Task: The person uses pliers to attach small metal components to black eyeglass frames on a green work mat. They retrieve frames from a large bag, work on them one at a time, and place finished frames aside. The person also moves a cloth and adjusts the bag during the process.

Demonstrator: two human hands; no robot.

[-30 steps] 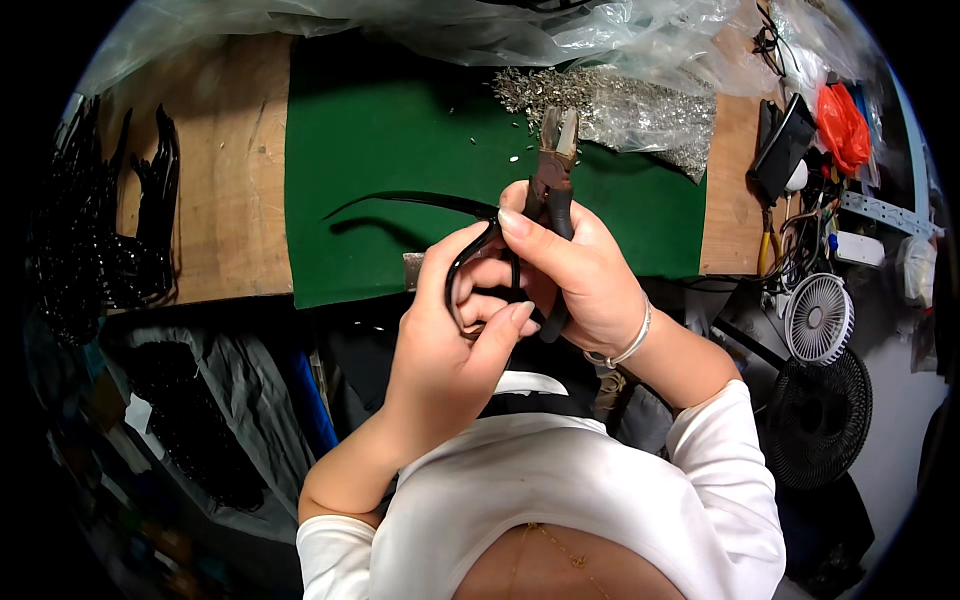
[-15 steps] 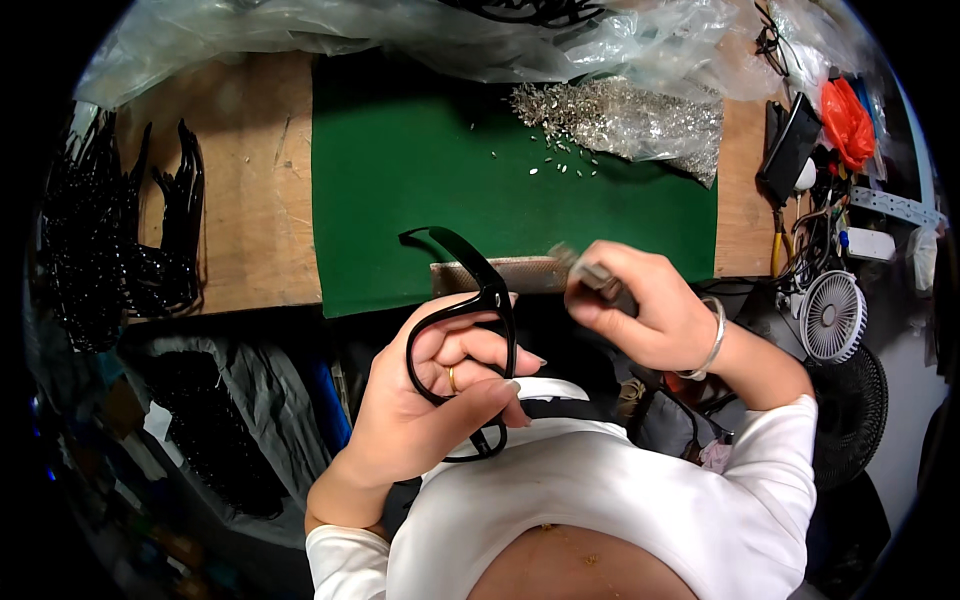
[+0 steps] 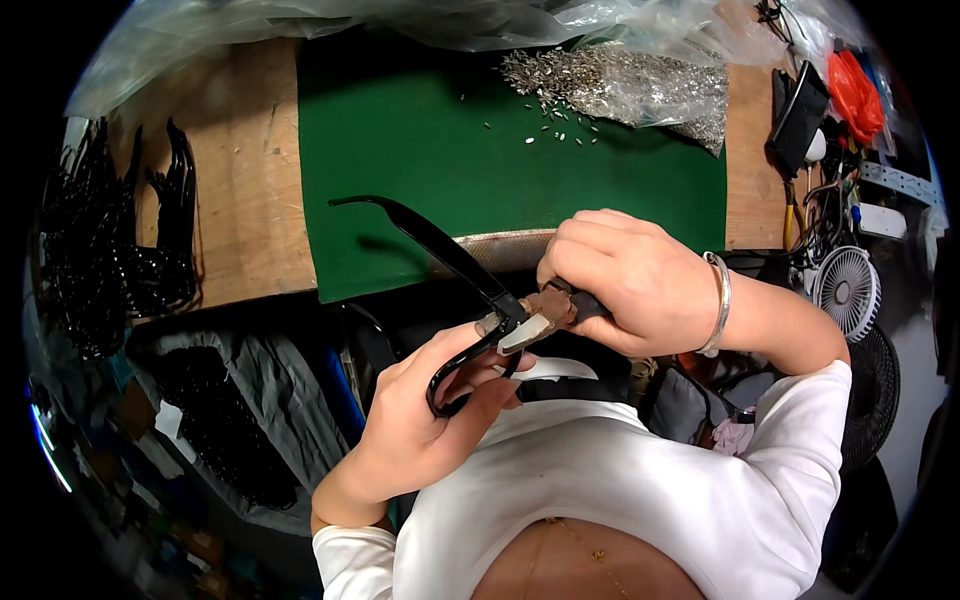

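My left hand (image 3: 420,410) is closed around the rim of a black eyeglass frame (image 3: 448,258), in front of the table edge. One temple of the frame sticks out up and to the left, over the green mat (image 3: 400,120). My right hand (image 3: 635,285) grips pliers (image 3: 546,312) with worn, brownish jaws and a pale tip. Those jaws lie against the corner where the temple meets the front of the frame. Whether they pinch the frame there cannot be made out. My fingers hide most of the plier handles.
A clear bag of small shiny metal pieces (image 3: 650,90) spills onto the mat's far right. Black eyeglass frames (image 3: 90,240) are heaped at the left. A phone (image 3: 798,118), cables and a small white fan (image 3: 847,293) stand at the right. Plastic sheeting (image 3: 420,25) lies along the back.
My right hand has brought the pliers left and down onto the frame's corner. My left hand has turned the frame, so its temple now points further left.
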